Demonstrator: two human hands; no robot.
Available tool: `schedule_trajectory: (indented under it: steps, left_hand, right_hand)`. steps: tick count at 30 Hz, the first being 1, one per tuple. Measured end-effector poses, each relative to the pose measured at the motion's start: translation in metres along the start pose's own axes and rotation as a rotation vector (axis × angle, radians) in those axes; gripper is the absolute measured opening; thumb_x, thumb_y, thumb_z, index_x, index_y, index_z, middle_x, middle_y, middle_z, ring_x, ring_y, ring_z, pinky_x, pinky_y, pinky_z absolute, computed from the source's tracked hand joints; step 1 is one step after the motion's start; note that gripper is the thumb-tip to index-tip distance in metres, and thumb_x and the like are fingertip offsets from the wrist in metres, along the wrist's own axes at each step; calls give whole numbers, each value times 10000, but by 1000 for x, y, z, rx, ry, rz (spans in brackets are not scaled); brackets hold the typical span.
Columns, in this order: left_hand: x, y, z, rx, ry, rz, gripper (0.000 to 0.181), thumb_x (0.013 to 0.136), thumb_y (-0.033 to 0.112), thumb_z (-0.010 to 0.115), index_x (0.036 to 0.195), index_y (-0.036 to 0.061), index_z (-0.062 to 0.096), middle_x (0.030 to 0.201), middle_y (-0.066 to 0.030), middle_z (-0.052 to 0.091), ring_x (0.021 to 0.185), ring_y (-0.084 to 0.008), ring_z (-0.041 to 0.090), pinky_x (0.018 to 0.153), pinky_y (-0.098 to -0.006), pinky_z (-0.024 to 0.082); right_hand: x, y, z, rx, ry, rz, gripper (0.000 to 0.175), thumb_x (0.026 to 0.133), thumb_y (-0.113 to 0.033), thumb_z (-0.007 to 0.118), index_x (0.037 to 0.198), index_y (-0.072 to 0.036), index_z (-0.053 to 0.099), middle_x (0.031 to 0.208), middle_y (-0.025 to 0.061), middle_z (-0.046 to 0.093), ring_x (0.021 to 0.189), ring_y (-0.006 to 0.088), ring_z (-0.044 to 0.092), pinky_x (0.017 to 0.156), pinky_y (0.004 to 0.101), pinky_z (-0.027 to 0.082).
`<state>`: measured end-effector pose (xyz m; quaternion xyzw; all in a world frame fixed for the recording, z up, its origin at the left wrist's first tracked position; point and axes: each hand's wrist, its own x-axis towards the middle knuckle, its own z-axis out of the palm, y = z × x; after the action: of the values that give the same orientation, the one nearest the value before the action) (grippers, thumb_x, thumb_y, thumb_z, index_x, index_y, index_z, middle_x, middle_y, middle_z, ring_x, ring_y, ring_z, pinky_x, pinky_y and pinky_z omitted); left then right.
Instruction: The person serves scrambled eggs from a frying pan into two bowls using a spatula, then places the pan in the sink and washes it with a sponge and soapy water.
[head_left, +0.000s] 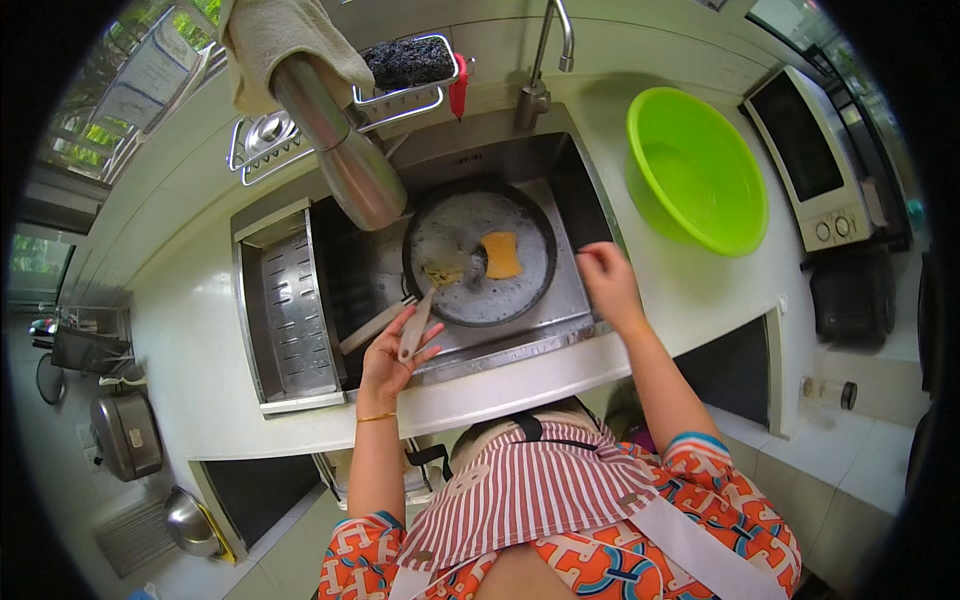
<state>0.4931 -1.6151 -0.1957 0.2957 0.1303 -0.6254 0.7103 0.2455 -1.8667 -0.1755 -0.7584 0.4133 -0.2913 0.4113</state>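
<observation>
My left hand holds a beige-handled utensil, perhaps a dish brush, between thumb and spread fingers. Its blurred yellowish end dips into a round frying pan with a dark rim. The pan lies in the steel sink and holds cloudy water with bubbles. A yellow sponge, narrowed at its middle, lies in the pan right of that utensil. The pan's beige handle points toward the lower left, beside my left hand. Over the sink's right edge is my right hand, fingers curled, with nothing visible in it.
A slotted steel drainer tray spans the sink's left side. The faucet rises behind the sink. A green plastic basin stands on the right counter, near a microwave. A steel cylinder hangs over the sink's back left.
</observation>
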Motion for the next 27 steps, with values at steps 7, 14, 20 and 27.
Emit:
schedule_trajectory:
  steps: [7,14,20,27]
  left_hand:
    - [24,-19,-9,311,383,105,515,793,-54,427,1291,10,312,1033,-177,551,646,-179,524,466,-241,434]
    - [71,-44,-8,191,295,-132,313,849,57,448,1151,-27,441,879,-99,536,624,-146,476,474,-245,398]
    - [97,-45,-12,175,138,-368,335,938,267,384,1141,13,464,780,-63,505,632,-156,494,522,-269,452]
    - [113,-53,16,3,309,-197,458,935,402,342,1196,44,460,1150,-122,523,1074,-271,502,919,-397,421]
  right_hand:
    - [48,65,178,-752,-422,128,476,753,-263,603,1145,-30,466,1187,169,434,1118,334,417,861,437,424]
    - [66,122,202,-842,-351,-40,414,782,-151,505,1192,-98,472,1231,122,410,1138,331,390,915,471,364]
    - [83,114,178,-850,-617,-8,527,731,-69,578,1234,-120,430,1276,129,386,1161,368,365,898,504,366]
    - [17,17,150,107,-538,-140,487,765,-158,593,1223,-53,466,1328,196,369,1138,381,393,983,408,314]
